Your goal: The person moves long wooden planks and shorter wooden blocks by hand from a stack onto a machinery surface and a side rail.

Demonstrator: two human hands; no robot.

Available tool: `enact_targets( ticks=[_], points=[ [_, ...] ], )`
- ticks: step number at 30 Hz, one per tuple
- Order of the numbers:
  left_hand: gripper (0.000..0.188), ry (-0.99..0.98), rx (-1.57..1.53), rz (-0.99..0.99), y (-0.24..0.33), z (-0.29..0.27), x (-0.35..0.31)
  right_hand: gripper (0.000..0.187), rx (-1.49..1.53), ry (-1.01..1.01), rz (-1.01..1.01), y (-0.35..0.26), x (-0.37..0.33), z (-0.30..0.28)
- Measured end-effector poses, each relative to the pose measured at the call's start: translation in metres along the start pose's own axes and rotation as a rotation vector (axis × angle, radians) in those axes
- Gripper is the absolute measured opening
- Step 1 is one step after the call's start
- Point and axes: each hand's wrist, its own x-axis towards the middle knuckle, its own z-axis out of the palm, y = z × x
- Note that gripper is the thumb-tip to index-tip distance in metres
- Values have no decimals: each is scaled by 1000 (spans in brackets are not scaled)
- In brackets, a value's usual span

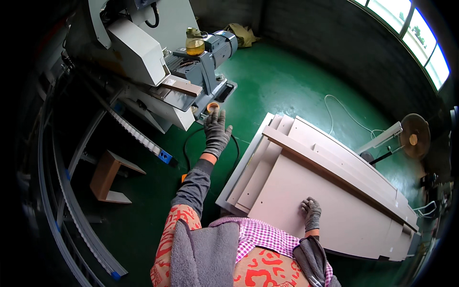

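My left hand [217,135], in a grey striped glove, reaches forward with its fingers stretched out. Its fingertips overlap the lower edge of an orange ring, like a roll of tape [213,106], beside the machine's base; whether they touch it I cannot tell. My right hand [311,211], also gloved, is over a large pale panel [282,193] with its fingers loosely bent and apart, holding nothing visible. That panel lies on a stack of boards, and a long narrow strip [334,173] runs across the stack.
A grey motor [222,48] and a jar of yellow liquid [195,46] belong to the white machine [138,50] ahead left. Curved roller rails [79,225] and an angled brown board piece [106,174] are at left. A fan [415,136] stands far right; cables [330,112] cross the green floor.
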Motion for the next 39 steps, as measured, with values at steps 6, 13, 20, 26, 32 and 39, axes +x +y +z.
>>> enact_targets(
  ticks=[6, 13, 20, 26, 32, 39],
  points=[
    [101, -246, 242, -44, -55, -30, 105, 20, -60, 38, -47, 0, -3, 14],
    [111, -487, 419, -116, -116, 3, 170, 18, -102, 64, -95, 7, 11, 12],
    [58, -565, 392, -12, -139, 36, 193, 13, -145, 176, -77, -1, 0, 15],
    [69, -711, 281, 390, -32, -40, 175, 13, -143, 194, -81, 4, -1, 15],
    [69, -616, -63, 731, 136, -74, 48, 40, 110, 77, 38, 2, -6, 27],
    [67, -843, -297, 962, 284, -85, -104, 57, 385, -322, -58, 4, -54, 70]
  ],
)
